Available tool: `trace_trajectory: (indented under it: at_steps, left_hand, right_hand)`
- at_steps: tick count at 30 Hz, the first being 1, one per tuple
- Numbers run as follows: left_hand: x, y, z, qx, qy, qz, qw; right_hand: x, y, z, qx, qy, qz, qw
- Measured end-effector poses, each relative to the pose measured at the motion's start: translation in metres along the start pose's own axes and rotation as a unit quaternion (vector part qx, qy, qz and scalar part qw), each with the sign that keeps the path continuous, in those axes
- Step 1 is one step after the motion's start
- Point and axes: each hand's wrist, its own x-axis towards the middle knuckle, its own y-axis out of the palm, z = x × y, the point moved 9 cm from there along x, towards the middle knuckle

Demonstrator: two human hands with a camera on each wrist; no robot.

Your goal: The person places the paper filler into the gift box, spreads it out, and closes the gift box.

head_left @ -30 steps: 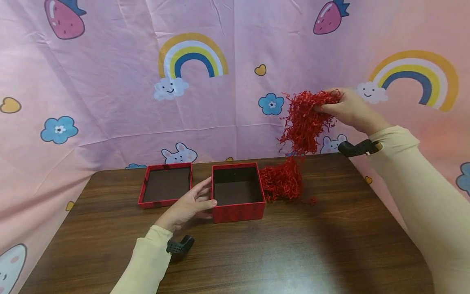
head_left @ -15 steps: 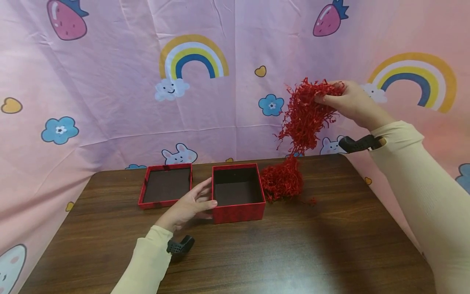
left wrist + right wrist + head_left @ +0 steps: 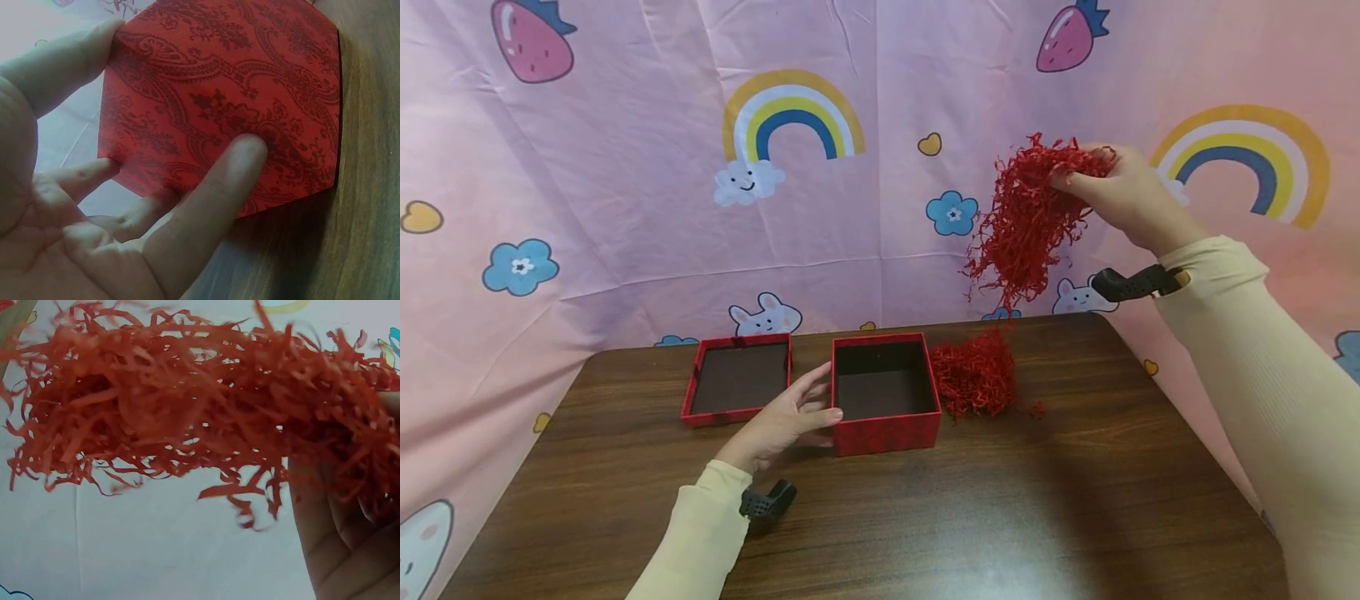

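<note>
A clump of red crinkled paper shred hangs from my right hand, pinched between thumb and fingers, high above the table. In the right wrist view the shred covers much of the fingers. My left hand lies against the left side of an open red box, whose dark inside is bare. Seen from the left wrist, fairly straight fingers touch the patterned red side wall and its edges. A second heap of red paper shred lies at the box's right.
A red box lid with a dark inside lies upturned left of the box. One small scrap of shred is on the brown wooden table. A printed pink cloth hangs right behind the table.
My right hand has risen with its clump of shred, and the strands trailing down to the heap have come apart from it. The left hand and the box stay put.
</note>
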Motion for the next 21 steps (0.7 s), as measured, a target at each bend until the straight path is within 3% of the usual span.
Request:
trace_trajectory:
  at_steps: [13, 21]
  left_hand:
    - [0.001, -0.003, 0.005, 0.008, 0.003, -0.011, 0.9999]
    - [0.003, -0.003, 0.005, 0.008, 0.001, -0.009, 0.9999]
  right_hand:
    - [0.006, -0.017, 0.010, 0.099, -0.012, -0.072, 0.9924]
    - [0.010, -0.025, 0.017, 0.113, -0.009, -0.095, 0.9890]
